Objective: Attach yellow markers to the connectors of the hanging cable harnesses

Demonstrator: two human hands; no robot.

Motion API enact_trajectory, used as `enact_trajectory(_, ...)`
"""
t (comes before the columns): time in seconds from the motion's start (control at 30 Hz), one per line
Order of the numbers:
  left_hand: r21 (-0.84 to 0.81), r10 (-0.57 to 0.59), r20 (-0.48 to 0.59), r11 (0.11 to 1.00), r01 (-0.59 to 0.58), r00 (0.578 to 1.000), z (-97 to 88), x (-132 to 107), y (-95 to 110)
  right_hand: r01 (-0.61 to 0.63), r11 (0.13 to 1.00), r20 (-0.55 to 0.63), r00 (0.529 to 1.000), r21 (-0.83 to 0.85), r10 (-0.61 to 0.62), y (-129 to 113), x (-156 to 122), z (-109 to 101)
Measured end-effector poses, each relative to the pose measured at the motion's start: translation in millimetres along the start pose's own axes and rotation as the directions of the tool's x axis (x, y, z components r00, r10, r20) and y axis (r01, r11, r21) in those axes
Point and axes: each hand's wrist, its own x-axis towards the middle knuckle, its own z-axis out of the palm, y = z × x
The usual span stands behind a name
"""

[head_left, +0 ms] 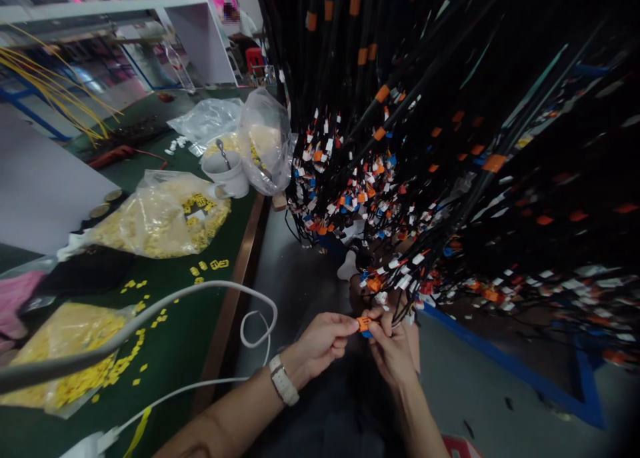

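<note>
My left hand (323, 341), with a white watch on its wrist, pinches a small orange connector (364, 323) between thumb and fingers. My right hand (391, 348) closes on the same connector from the other side, with a blue piece just under it. Black wires run up from the connector into a large hanging bundle of wire harnesses (400, 178) tipped with many white, orange and blue connectors. Both hands are low in the view, just right of the table's edge.
A green-topped table (200, 325) stands at the left with clear bags of small yellow clips (160, 218), loose yellow clips, a white mug (227, 171) with a spoon, and a white cable (210, 288). Blue rack rails (500, 361) run along the floor on the right.
</note>
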Motion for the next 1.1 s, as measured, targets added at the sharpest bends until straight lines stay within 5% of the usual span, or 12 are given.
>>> enact_trajectory(0.47,-0.21,-0.095,0.09,0.971,0.112,0.991,0.6,-1.2,-5.2,0.008,1.0,-0.052,0.999,0.017,-0.007,1.6,-0.2,3.7)
enact_trajectory(1.1,-0.104,-0.004,0.018,0.995,0.005,1.0,8.7,-6.7,-5.1,-0.082,0.986,-0.014,0.996,0.147,0.085,1.0,-0.2,-1.9)
